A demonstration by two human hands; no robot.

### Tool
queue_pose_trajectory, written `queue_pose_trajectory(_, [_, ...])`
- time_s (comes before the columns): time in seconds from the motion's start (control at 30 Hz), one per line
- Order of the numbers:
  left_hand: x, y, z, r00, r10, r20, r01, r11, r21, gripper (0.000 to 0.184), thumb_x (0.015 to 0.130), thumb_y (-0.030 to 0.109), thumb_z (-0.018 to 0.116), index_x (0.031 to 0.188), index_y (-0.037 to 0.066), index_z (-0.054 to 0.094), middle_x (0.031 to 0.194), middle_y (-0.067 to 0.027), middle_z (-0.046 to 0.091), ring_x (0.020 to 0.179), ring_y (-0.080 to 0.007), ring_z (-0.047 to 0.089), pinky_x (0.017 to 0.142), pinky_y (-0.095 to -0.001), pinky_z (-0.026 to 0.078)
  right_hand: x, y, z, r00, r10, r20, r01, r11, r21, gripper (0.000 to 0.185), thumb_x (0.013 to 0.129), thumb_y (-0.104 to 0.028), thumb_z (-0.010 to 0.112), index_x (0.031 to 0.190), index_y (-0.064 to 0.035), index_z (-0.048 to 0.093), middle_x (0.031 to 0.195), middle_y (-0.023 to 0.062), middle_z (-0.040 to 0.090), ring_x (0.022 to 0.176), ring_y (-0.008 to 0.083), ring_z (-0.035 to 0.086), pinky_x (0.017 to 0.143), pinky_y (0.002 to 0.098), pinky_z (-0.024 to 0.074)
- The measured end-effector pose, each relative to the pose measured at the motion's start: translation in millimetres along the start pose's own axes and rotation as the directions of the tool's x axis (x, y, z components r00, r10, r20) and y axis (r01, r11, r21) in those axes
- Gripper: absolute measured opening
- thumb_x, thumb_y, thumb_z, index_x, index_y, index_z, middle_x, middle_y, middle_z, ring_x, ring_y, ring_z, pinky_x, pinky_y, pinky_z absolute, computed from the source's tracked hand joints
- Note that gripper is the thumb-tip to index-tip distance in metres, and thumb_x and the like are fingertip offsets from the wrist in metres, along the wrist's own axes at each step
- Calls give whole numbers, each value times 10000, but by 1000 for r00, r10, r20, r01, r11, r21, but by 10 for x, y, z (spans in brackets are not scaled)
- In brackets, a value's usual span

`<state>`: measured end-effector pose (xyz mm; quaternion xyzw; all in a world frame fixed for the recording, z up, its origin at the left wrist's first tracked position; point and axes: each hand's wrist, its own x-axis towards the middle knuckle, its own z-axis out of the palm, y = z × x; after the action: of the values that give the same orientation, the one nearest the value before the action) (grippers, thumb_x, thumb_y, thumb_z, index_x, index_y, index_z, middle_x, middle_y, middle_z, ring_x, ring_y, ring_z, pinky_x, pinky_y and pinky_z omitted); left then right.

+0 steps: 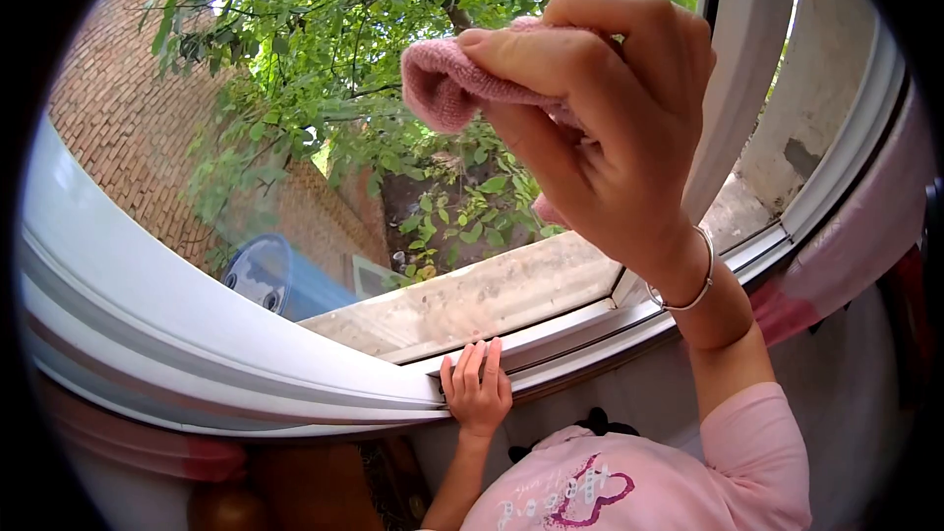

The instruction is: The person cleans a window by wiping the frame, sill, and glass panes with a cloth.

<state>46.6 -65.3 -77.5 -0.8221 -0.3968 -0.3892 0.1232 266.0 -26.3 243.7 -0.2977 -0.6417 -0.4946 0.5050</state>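
Observation:
A bunched pink cloth (pixel 447 79) is pinched between the thumb and fingers of my right hand (pixel 629 88), raised in front of the window pane (pixel 324 128). Part of the cloth is hidden inside the hand, and I cannot tell whether it touches the glass. Low in the view, my left hand (pixel 477 388) rests on the white window frame (pixel 551 339) near its lower corner. Its fingers are stretched out and hold nothing.
A brick wall (pixel 138 88), leafy branches (pixel 344 39) and a blue barrel (pixel 280 275) are outside. Pink curtain fabric (pixel 851 216) hangs at the right. A brown wooden piece (pixel 305 487) stands below the frame at the left.

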Motion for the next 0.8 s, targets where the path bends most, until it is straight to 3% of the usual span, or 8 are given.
queue_pose_trajectory(0.17, [30,2,-12,1000,-8,-7,8,1000,-10,426,847,122,617,1270,148,661,1238,-56,587,1180,-244,566,1089,-493,363,-338,-261,-25,997,55,50,-56,998,2,231,766,-188,807,978,-198,718,932,-12,573,858,179,545,772,332,382])
queue_pose_trajectory(0.27, [17,14,-18,1000,-27,-8,27,999,17,406,860,129,607,1257,178,677,1223,-19,598,1169,-195,576,1079,-472,390,-242,-203,25,999,38,28,-38,999,-6,233,760,-200,810,973,-203,717,925,-8,576,857,181,545,769,333,378])
queue_pose_trajectory(0.43, [17,6,-19,1000,-5,-7,5,1000,-10,426,845,119,614,1268,146,662,1227,-53,592,1174,-242,570,1081,-497,372,-48,-89,97,997,-33,-73,34,999,17,247,767,-209,810,994,-203,712,916,-6,574,843,189,538,782,342,365])
queue_pose_trajectory(0.5, [-16,-9,-19,1000,-2,-9,2,1000,-12,423,844,119,612,1263,144,665,1227,-53,593,1173,-242,571,1080,-496,373,-375,-271,-1,995,89,46,-87,995,-39,264,769,-221,816,1009,-204,708,942,-8,581,849,197,536,792,339,365])
queue_pose_trajectory(0.53, [-2,-13,3,1000,-1,-18,1,1000,-13,420,843,118,610,1257,141,669,1228,-53,593,1172,-242,572,1079,-496,375,-578,-334,33,994,108,27,-107,993,-43,240,771,-230,757,1001,-269,699,919,-31,548,873,173,527,782,368,334])
queue_pose_trajectory(0.6, [37,-10,18,999,0,-33,-1,1000,-8,416,842,117,606,1252,140,672,1227,-53,593,1171,-242,573,1078,-495,375,-564,-321,-76,992,68,103,-69,998,8,293,760,-238,824,1031,-210,717,957,-8,573,853,186,516,803,352,391])
queue_pose_trajectory(0.73, [21,-1,-4,999,16,-41,-16,1000,1,411,839,111,598,1241,136,680,1222,-54,595,1167,-243,575,1077,-491,375,-388,-202,-111,989,54,137,-64,995,74,283,759,-241,825,1021,-195,726,953,-2,572,841,172,516,761,341,411])
queue_pose_trajectory(0.8, [2,4,3,999,21,-37,-21,1000,0,416,838,113,597,1246,137,676,1218,-54,595,1167,-244,574,1079,-488,373,-399,-57,-304,958,124,260,-224,887,404,252,795,-244,760,1041,-204,720,949,-32,627,862,184,534,786,351,400])
